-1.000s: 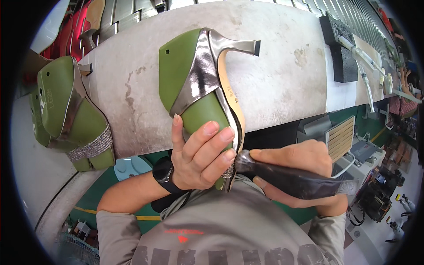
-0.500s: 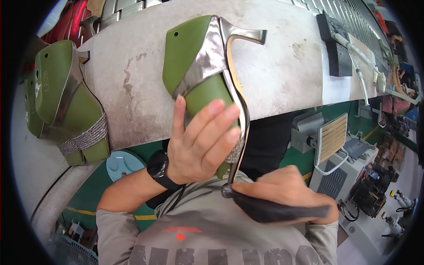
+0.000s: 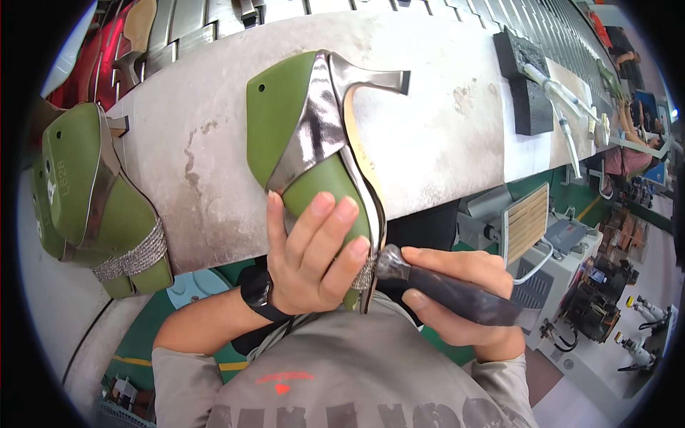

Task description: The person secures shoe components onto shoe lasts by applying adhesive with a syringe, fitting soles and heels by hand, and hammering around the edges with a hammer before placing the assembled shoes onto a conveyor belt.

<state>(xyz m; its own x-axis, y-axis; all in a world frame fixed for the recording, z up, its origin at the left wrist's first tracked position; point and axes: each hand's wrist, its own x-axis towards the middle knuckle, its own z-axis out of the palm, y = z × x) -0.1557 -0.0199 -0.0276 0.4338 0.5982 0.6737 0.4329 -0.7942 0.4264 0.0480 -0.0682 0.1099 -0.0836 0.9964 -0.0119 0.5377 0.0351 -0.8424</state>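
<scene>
A green shoe last wearing a silver high-heeled sandal (image 3: 314,143) lies with its heel pointing away over the worn white bench (image 3: 435,143). My left hand (image 3: 314,250) wraps around its toe end, fingers spread over the green front. My right hand (image 3: 464,299) grips a dark-handled tool (image 3: 442,289) whose rounded metal head touches the sole edge near the glittery toe strap.
Two more green lasts with silver sandals (image 3: 93,207) stand at the bench's left end. A black block (image 3: 528,85) and thin tools lie at the right on the bench. Grey machines (image 3: 549,235) and equipment stand below right. Another person sits far right.
The sandal has shifted slightly and tilted, its heel now pointing up right. My right hand has brought the tool's head up against the sole edge near the toe.
</scene>
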